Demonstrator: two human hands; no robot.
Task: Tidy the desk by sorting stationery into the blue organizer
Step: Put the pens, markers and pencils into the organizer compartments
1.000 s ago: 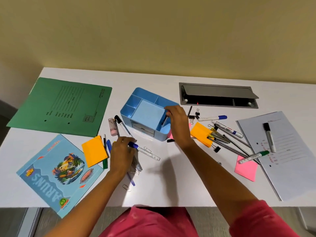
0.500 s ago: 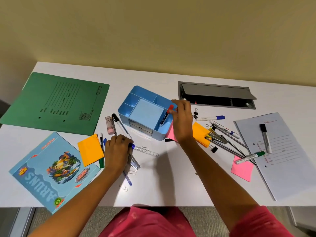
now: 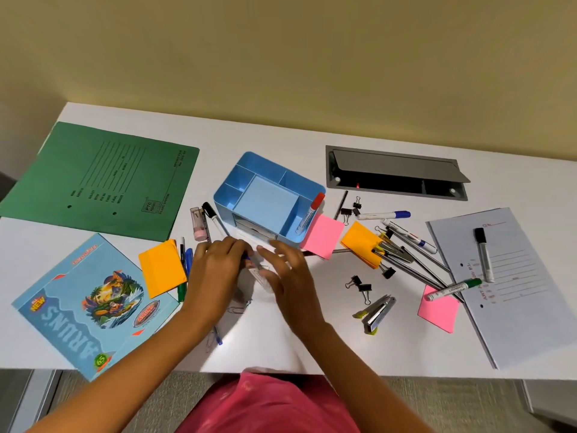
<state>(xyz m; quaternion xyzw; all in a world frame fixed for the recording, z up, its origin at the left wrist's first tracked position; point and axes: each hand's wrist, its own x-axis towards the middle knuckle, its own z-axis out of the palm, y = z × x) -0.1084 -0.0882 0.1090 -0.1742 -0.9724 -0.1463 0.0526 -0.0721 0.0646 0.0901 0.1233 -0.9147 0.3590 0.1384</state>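
The blue plastic organizer [image 3: 243,178] sits mid-surface, boxy with smooth dividers. A red-capped marker [image 3: 309,215] leans in its right compartment, and a pink sticky pad [image 3: 323,235] touches its right corner. Just in front, my left grip [image 3: 215,270] curls round a clear pen [image 3: 256,270]. My right grip [image 3: 288,273], blurred, hovers flat-fingered beside it. Bare white surface [image 3: 327,348] runs to the near edge. The glossy book [image 3: 84,301] at left reads "ARUN'S".

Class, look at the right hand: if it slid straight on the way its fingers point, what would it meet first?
The right hand would most likely meet the organizer's front wall, just beyond the fingertips, though depth is unclear.
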